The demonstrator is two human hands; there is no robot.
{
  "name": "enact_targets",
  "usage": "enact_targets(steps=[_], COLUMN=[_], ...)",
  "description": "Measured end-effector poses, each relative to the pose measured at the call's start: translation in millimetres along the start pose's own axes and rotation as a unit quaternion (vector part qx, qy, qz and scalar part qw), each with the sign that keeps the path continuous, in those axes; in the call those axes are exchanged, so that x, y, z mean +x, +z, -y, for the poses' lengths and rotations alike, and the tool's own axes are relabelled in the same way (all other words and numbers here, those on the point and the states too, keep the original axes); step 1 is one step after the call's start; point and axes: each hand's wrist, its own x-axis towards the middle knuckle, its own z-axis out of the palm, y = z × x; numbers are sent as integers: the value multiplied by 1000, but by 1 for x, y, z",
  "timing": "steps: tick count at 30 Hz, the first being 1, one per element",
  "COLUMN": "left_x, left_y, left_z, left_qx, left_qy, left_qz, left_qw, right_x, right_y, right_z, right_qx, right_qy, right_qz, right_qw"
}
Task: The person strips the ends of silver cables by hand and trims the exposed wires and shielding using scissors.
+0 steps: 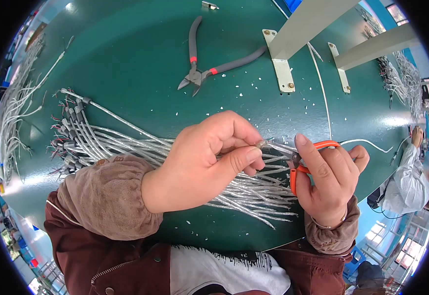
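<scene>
Over a green-topped desk (140, 54), a person's left hand (204, 157) pinches a thin, frayed wire end (262, 143) near the view's centre, apparently steadying it for the small orange-handled metal scissors (296, 158) grasped in the right hand (330, 182) toward three o'clock. Silvery, grey-tipped cables (121, 135) lie bundled beneath, tips toward nine o'clock, presumably kept within reach; grey-handled cutters with red bands (194, 77) rest spread at twelve. Fingers hide the wire's run; whether the blades touch it cannot be told.
</scene>
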Motion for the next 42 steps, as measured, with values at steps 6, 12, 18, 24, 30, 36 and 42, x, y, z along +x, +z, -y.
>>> enact_targets(steps=[6, 12, 18, 24, 30, 36, 42], left_x=[0, 0, -1, -1, -3, 0, -1], left_y=[0, 1, 2, 1, 4, -4, -5], left_z=[1, 1, 1, 2, 3, 0, 3], left_qx=[0, 5, 10, 39, 178, 406, 425], left_qy=[3, 0, 7, 24, 112, 242, 259], left_qz=[-2, -5, -13, -10, -65, -74, -77], left_qw=[1000, 1000, 1000, 999, 975, 878, 864], right_x=[0, 0, -1, 0, -1, -2, -4], right_y=[1, -2, 0, 1, 0, 3, 9], right_z=[0, 0, 2, 4, 1, -1, -4], right_qx=[5, 27, 24, -3, 39, 80, 83], right_qy=[-2, -3, -3, 1, -6, -1, -6], right_qz=[-1, 31, 32, 18, 27, 24, 9], right_qw=[1000, 999, 999, 1000, 999, 997, 996])
